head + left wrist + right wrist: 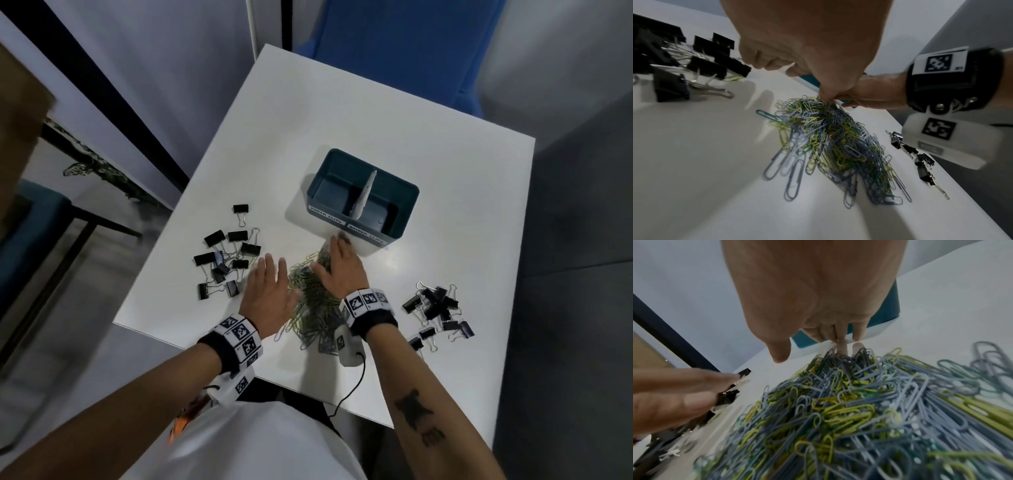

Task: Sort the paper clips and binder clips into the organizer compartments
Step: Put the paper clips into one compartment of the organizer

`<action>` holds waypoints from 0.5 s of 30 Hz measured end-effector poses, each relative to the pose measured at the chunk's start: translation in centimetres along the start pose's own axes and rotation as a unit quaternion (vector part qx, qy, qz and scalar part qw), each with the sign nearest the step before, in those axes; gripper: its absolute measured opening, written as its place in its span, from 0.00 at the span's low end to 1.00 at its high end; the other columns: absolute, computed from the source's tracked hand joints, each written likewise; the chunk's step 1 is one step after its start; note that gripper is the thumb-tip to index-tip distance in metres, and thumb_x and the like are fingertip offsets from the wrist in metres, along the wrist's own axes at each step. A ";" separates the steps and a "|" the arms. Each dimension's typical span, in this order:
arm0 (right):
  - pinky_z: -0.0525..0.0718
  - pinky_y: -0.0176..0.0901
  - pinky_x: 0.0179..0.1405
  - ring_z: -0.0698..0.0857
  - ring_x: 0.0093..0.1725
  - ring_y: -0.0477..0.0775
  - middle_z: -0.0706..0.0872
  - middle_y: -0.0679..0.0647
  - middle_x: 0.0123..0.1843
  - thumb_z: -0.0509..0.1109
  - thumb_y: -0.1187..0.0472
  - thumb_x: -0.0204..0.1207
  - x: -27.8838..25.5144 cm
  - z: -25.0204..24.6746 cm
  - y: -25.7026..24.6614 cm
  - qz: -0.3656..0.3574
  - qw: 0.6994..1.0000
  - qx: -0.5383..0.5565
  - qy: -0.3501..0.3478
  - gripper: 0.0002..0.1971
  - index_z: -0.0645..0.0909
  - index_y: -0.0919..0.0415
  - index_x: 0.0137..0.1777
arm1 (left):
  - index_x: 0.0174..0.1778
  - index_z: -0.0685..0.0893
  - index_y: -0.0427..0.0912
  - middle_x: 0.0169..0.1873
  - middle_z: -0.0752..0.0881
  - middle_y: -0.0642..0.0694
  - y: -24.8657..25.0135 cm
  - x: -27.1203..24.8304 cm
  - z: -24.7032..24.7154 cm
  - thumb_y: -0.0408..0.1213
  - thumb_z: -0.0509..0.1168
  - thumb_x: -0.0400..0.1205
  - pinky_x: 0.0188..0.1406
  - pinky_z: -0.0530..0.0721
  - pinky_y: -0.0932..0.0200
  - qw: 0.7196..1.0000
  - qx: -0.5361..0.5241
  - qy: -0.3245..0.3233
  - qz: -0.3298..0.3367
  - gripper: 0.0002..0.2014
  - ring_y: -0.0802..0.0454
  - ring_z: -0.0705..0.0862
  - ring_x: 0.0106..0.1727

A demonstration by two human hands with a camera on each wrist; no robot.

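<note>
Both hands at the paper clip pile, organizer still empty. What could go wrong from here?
1. The paper clip pile looks tangled; a scoop by the right hand and left hand may drag strands that spill short of the organizer.
2. A few paper clips lie among the left binder clips and could get missed.
3. The pile's near end approaches the table edge; clips could fall.

White square table [428, 164] seen from above, one corner pointing away. Blue chair [404, 44] just beyond the far corner. Grey floor [565, 308] to the right. Black diagonal frame bar [113, 102] against a pale wall at left. Dark-legged furniture [68, 219] at lower left, beside a brown panel [17, 120] at the left margin.
</note>
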State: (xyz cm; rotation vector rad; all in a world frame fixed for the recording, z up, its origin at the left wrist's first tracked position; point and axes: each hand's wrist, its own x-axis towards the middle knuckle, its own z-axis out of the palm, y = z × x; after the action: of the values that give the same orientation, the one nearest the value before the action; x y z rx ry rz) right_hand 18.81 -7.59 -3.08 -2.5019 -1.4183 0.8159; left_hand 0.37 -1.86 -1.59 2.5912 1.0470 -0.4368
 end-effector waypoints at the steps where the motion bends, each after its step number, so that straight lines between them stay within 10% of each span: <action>1: 0.61 0.59 0.81 0.58 0.83 0.64 0.58 0.65 0.84 0.56 0.37 0.82 0.2 0.1 0.0 0.001 1.000 -0.007 -0.008 0.41 0.53 0.65 0.84 | 0.83 0.48 0.32 0.80 0.51 0.25 -0.2 -0.2 -0.1 0.56 0.43 0.86 0.80 0.53 0.36 1.000 0.009 0.003 -0.023 0.36 0.31 0.50 0.82; 8: 0.61 0.62 0.81 0.56 0.84 0.61 0.56 0.61 0.86 0.39 0.26 0.75 -2.5 1.5 0.0 -0.065 0.997 -0.016 -0.028 0.47 0.56 0.62 0.83 | 0.82 0.50 0.31 0.79 0.60 0.28 -1.5 0.0 -0.2 0.60 0.42 0.84 0.75 0.55 0.32 0.995 0.070 -0.017 -0.073 0.40 0.33 0.55 0.80; 15: 0.57 0.62 0.82 0.66 0.81 0.60 0.69 0.59 0.81 0.63 0.45 0.80 -6.4 1.6 0.3 -0.129 0.991 0.002 -0.032 0.30 0.65 0.54 0.80 | 0.82 0.51 0.34 0.81 0.59 0.33 -0.1 -1.0 0.7 0.58 0.34 0.82 0.78 0.58 0.34 0.996 0.056 -0.051 0.054 0.38 0.37 0.56 0.82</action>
State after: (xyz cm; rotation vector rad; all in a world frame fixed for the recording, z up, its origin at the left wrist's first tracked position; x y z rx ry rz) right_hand 15.61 -13.27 -2.10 -2.2422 -1.7117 0.8517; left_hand -0.54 -2.71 -1.83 2.6761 0.8666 -0.6086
